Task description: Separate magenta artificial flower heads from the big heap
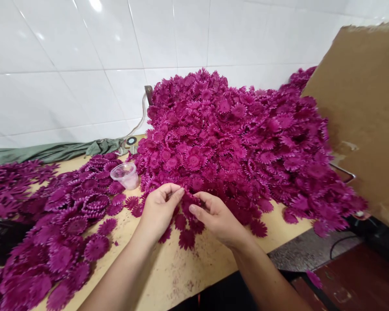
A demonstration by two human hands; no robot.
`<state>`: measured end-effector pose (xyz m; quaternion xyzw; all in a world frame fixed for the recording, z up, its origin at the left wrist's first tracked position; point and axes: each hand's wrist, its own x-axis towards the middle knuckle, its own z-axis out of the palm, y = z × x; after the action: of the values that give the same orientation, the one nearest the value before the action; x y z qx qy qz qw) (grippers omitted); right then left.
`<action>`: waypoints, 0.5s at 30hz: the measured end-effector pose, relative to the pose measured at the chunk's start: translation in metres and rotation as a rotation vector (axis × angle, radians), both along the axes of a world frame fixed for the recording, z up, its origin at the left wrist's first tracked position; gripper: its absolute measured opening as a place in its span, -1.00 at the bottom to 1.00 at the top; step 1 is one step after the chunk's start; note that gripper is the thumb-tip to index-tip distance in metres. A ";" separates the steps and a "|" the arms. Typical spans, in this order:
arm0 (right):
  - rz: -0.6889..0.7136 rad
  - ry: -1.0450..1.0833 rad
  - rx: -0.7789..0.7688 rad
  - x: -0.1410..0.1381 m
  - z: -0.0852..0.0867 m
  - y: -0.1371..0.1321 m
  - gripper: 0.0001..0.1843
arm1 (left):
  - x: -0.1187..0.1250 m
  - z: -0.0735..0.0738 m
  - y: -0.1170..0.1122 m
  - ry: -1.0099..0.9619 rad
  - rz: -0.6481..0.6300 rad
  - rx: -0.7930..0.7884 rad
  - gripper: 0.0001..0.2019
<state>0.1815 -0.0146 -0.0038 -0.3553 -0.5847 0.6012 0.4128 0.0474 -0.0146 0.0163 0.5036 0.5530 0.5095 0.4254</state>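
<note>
- Step in hand, my read: working one purple flower [188,201] between two hands, probably spreading or separating petal layers.
- Flower position: right of the plastic cup [125,177] and a bit nearer me, at the front edge of the big flower pile [214,142].
- Left hand [158,211]: thumb and forefinger pinched together on the flower's left side.
- Right hand [215,216]: thumb and forefinger curled at its right side; can't tell whether they clamp it or just steady it.
- Next move, I'd judge, calls for light fingertip pressure from both sides; petals look thin and could crease.
- Orientation: fingers cover much of it, so can't tell which way the face points. Neighbors are round discs, so likely no real long axis.
- Around: loose flowers [186,238] right of the cup, below my fingers; more flowers [79,207] left of the cup, on the table [168,272].
</note>
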 end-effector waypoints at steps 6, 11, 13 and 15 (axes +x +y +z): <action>-0.021 -0.173 0.060 -0.001 0.000 -0.017 -0.94 | -0.019 0.004 0.018 -0.349 0.374 0.069 -0.76; -0.136 -0.129 0.075 0.011 -0.004 -0.011 -0.90 | -0.037 -0.003 0.028 0.043 0.245 0.152 -0.83; -0.174 -0.074 0.059 0.014 -0.002 -0.004 -0.89 | -0.037 -0.009 0.025 0.242 0.189 0.181 -0.80; -0.214 -0.070 0.055 0.015 0.000 0.001 -0.85 | -0.036 -0.012 0.018 0.418 0.199 0.259 -0.78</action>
<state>0.1963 -0.0137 -0.0041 -0.4251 -0.5739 0.5244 0.4636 0.0117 0.0032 0.0043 0.5913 0.6059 0.5003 0.1816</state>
